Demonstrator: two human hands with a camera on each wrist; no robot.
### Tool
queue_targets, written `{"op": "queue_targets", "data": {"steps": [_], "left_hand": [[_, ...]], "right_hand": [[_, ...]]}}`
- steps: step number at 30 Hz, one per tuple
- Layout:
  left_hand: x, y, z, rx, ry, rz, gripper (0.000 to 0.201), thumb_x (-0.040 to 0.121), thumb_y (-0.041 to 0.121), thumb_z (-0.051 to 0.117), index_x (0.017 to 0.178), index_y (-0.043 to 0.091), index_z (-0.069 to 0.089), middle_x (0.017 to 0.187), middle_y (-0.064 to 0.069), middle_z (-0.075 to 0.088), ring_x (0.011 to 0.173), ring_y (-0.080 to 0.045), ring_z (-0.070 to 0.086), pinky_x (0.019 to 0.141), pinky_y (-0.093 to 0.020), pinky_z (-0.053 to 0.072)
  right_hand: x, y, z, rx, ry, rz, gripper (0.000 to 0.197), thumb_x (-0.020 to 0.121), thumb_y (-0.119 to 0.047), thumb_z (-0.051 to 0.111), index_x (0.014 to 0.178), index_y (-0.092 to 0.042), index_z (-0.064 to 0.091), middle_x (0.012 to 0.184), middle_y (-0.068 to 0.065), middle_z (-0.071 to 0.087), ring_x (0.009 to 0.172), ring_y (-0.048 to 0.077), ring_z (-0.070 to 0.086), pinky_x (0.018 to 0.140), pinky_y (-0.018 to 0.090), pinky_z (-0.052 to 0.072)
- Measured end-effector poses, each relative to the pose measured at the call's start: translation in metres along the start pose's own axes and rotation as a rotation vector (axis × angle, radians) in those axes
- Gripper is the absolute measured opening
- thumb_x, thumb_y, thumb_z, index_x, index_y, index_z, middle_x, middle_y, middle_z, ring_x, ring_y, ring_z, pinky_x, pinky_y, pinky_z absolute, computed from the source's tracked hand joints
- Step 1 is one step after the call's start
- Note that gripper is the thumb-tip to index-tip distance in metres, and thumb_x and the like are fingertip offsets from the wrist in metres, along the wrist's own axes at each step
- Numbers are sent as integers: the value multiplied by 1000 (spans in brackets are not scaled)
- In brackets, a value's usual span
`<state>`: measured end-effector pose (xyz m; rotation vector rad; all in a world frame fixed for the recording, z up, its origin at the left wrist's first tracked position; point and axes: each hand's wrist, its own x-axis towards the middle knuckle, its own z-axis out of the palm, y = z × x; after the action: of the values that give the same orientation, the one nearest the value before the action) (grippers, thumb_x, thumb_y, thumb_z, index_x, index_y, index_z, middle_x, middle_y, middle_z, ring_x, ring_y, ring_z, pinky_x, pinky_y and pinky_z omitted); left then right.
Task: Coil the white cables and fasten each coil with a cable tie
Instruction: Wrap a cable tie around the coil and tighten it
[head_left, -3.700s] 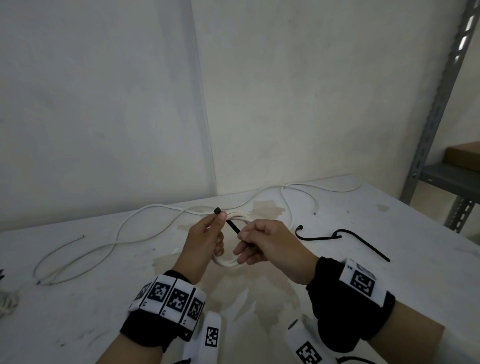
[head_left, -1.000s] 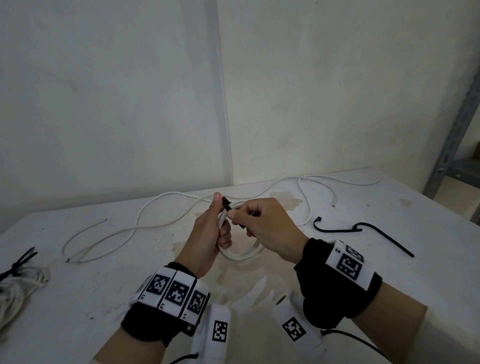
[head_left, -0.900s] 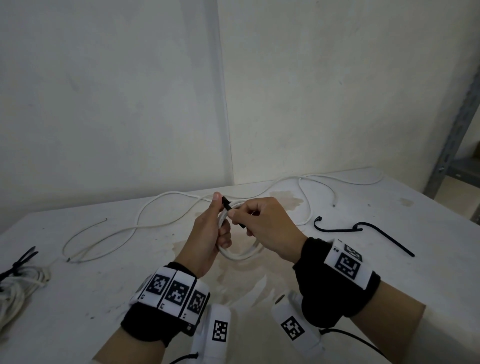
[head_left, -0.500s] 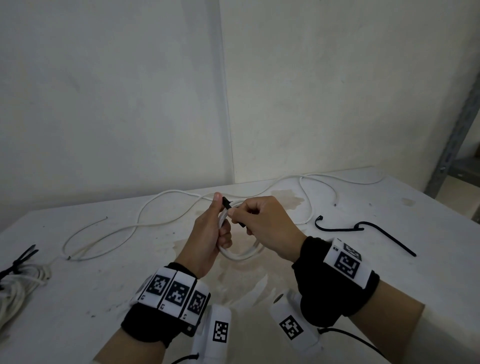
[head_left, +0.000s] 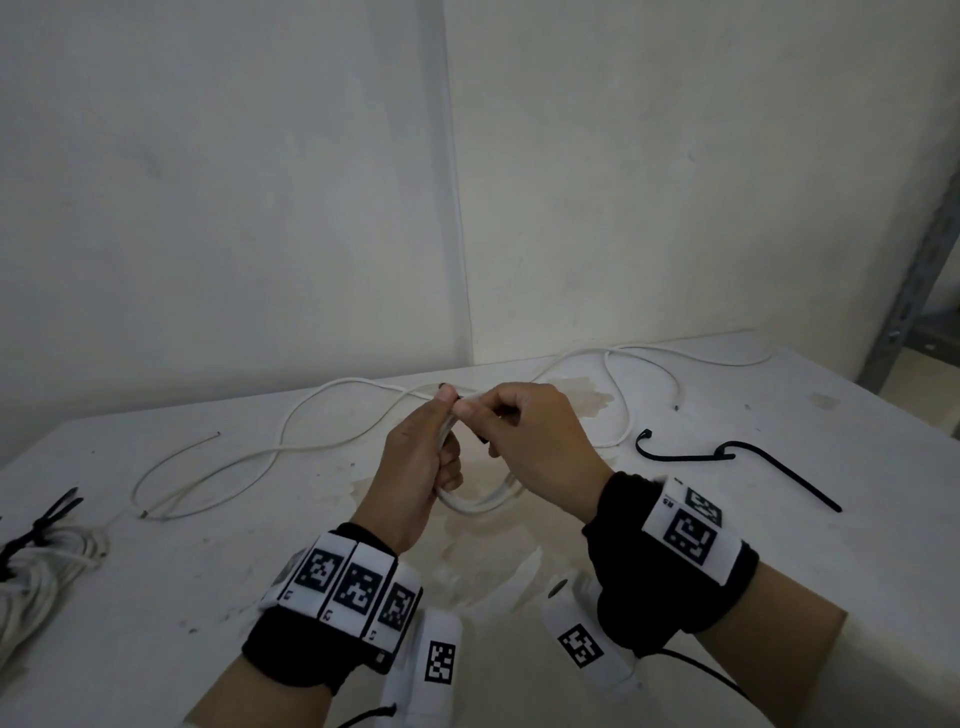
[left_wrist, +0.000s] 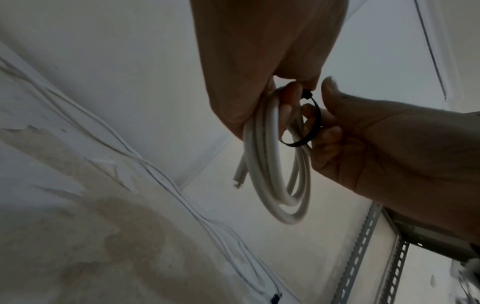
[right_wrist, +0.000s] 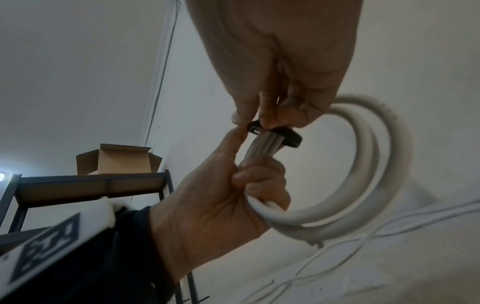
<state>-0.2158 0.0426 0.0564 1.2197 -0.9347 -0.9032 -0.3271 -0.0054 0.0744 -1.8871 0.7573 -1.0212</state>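
The white cable coil (left_wrist: 275, 164) is held above the table (head_left: 727, 545), hanging as a ring below the two hands, its plane roughly upright and edge-on to the wearer. At the top of the ring, the bundled strands are encircled by a black cable tie (right_wrist: 283, 137), looped loosely around them. In the right-wrist view the tie's locking head (right_wrist: 254, 127) sits at about 9 o'clock from the strands, with the band curving away toward 3 o'clock; the band's long axis therefore runs across the strands, nearly at right angles to them. Whether the tail has been threaded through the head cannot be told.

The coming move is judged to turn on this: the head lies right at the meeting point of both hands, and the tail must be drawn through it away from the bundle.

The coil is gripped by the left hand (head_left: 415, 467), with fingers curled round the strands and the thumb pressed up against the head. The tie is pinched by the right hand (head_left: 535, 447) between thumb and fingertips at the head. Both hands are equally near.

Farther out on the table, a loose white cable (head_left: 291, 441) is seen at 10 o'clock, spare black ties (head_left: 727, 457) at 3 o'clock, and an already tied bundle (head_left: 36, 566) at 8 o'clock.
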Motion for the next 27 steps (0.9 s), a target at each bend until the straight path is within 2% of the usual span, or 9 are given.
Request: {"op": "queue_targets", "data": {"steps": [3,5,9,14,17,20,23,25,27], "left_hand": [[2,1,-4,-58,50,29,43,93,42,43,100,3,59,51,4,23,43,-8,22,42,-18,24],[2,1,-3,-56,56,41,39,93,40,44,88,4,60,50,5,23,42,-8,21,42,-18,24],[-3,0,4,-12,14,75,46,94,32,45,51,29,60,46,7,23,41,-7,21,41,-18,26],[-2,4,-5,61,1,63,33,92,30,50,62,22,63,46,5,23,40,-8,21,41,-19,23],[0,3,-11,65,-7,25,38,90,26,54,54,24,65,46,5,23,40,-8,19,41,-18,21],[-1,4,-9,139,-59,13,43,89,22,55,47,24,65,43,7,25,38,-8,20,40,-17,22],[-2,6,-6,167,-94,8,51,90,18,53,40,24,59,40,9,26,35,-6,20,38,-15,22],[-2,8,-5,152,-107,-9,50,90,19,53,41,24,57,40,8,24,35,-6,19,38,-16,21],[-3,8,-4,133,-120,-32,40,89,22,54,49,23,62,43,7,22,37,-7,18,38,-16,20]], "right_hand": [[-2,-2,-1,-49,-25,-29,18,86,-19,63,69,-17,60,63,-9,55,61,14,53,66,27,47],[-4,-2,0,-50,-21,-41,16,87,-16,61,71,-14,59,64,-2,56,62,16,54,64,29,48],[-2,1,2,15,27,-49,26,89,-17,59,63,-21,54,59,-4,55,48,3,53,50,9,40],[-3,-1,-5,-19,-2,-58,21,86,-17,63,66,-21,60,59,-9,59,44,2,55,49,9,41],[5,-5,-17,-23,114,-102,10,84,-18,64,75,-17,67,68,-8,62,49,0,52,54,11,39],[13,-11,-21,12,-40,-50,17,90,-19,58,91,-6,69,81,-4,62,56,-7,51,57,5,38],[14,-11,-19,28,-210,0,28,92,-17,54,85,7,67,74,8,61,64,10,51,56,7,41],[17,-12,-20,-60,-196,-45,31,93,-18,52,82,8,66,71,12,63,64,12,51,60,14,41],[22,-13,-22,-75,-130,-77,31,94,-18,50,77,5,63,65,0,60,57,5,52,60,18,43]]}}
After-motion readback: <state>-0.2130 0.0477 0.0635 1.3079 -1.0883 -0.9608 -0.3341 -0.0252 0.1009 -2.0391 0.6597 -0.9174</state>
